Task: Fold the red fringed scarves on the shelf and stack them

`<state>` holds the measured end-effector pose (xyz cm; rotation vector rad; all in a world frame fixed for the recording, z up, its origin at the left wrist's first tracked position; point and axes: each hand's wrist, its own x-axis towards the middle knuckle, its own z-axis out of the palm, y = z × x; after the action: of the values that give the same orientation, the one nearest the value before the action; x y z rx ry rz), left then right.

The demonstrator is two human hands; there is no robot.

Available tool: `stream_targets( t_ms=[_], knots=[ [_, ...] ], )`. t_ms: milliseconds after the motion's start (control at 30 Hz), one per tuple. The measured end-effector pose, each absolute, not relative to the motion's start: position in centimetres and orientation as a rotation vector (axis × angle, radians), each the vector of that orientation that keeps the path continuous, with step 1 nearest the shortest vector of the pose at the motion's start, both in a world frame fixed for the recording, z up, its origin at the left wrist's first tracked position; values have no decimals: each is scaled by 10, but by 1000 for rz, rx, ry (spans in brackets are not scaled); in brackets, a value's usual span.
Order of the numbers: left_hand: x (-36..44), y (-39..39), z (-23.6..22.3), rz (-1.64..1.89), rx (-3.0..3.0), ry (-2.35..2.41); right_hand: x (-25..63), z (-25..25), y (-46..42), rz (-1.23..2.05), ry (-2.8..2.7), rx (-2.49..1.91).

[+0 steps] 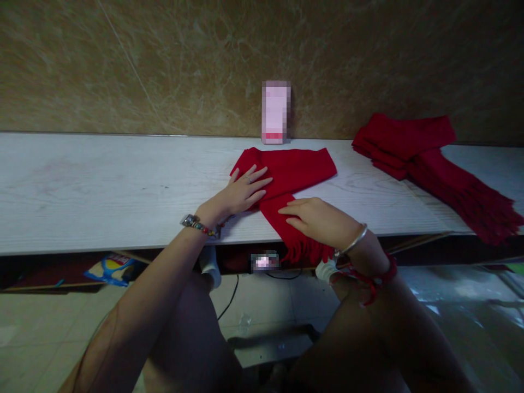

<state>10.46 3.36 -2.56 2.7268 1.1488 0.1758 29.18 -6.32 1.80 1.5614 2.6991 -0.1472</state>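
A red fringed scarf [303, 166] lies folded on the white wood-grain table in front of me, one end angled down over the front edge. My left hand [243, 191] rests flat on the left part of its fold, fingers spread. On the fringed end lies my right hand [313, 215], palm down with fingers stretched out, partly covering the fringe. To the right sits a stack of similar red scarves [409, 144], folded the same way, their fringes hanging past the table's edge.
A pixelated pink phone-like object [276, 112] leans against the brown marbled wall behind the white table [102, 191]. Below the tabletop, a blue-and-yellow snack bag [112, 268] lies on a shelf at left. A black cable [230, 299] hangs between my legs.
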Motion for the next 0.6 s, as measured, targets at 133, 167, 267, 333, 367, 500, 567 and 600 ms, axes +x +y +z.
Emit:
stream_targets(
  t_ms=[133,167,267,333,367,500,567,600],
  knots=[
    [102,32,-27,140,2766,1058,293,7,-54,-56,2667,1789],
    [101,32,-26,153,2777,1045,293,5,-53,-80,2641,1795],
    [97,29,-21,250,2863,907,298,3,-49,-155,2642,1814],
    [94,25,-17,320,2938,766,307,2,-43,-115,2668,1931],
    [93,22,-16,342,2969,709,313,1,-39,-58,2668,2015],
    [94,16,-19,395,3058,687,337,-17,-16,86,2683,2110],
    [99,14,-21,407,3092,732,345,-30,-4,-11,2698,2005],
    [102,14,-23,397,3105,753,347,-36,0,-57,2696,1964]
  ],
)
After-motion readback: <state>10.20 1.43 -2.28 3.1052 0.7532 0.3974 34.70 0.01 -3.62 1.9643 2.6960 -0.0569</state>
